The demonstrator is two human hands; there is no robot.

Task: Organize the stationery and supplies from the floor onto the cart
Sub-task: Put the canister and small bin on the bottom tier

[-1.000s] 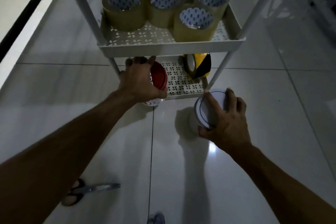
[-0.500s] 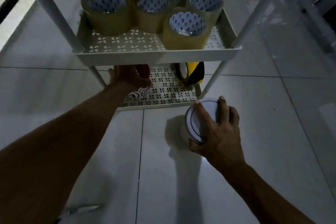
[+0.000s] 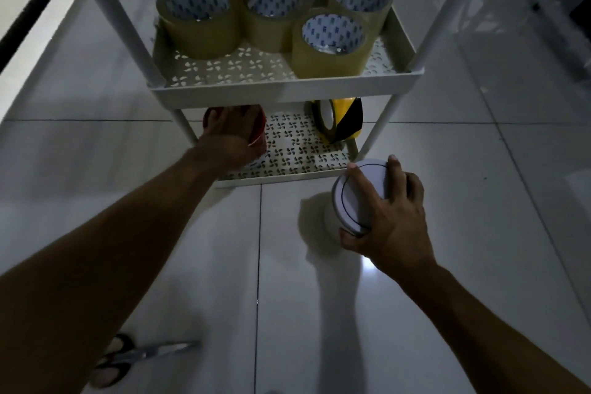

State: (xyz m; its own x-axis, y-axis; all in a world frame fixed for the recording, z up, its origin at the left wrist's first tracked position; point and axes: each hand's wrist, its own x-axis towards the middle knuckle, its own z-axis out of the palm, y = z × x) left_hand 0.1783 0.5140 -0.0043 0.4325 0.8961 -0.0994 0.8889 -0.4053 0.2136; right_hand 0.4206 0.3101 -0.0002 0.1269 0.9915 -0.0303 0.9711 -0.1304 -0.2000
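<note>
While I look down past both forearms, my left hand [image 3: 228, 141] is reached under the upper shelf [image 3: 281, 91] of the white cart [image 3: 425, 32] and is wrapped around a red tape roll [image 3: 257, 125], which sits at the left end of the lower shelf [image 3: 297, 171]; I can't tell whether the roll rests fully on the perforated surface or is held just above it. My right hand [image 3: 388, 217] grips a white tape roll [image 3: 359, 195] by its rim, thumb at the near edge and fingers over the far edge, tilted so its flat face turns toward me. That roll is held above the glossy tiled floor [image 3: 479, 233], just in front of the lower shelf's right front corner and near the cart's front right leg [image 3: 380, 131]. On the lower shelf, toward the right, a yellow-and-black striped tape roll [image 3: 340, 120] stands on edge. Up on the upper shelf, four brown packing tape rolls [image 3: 329, 51] stand flat with their cores facing up, three in a back row and one in front at the right. Down by my left forearm, a pair of black-handled scissors [image 3: 140, 355] lies on the floor, well apart from the cart, blades pointing right.
</note>
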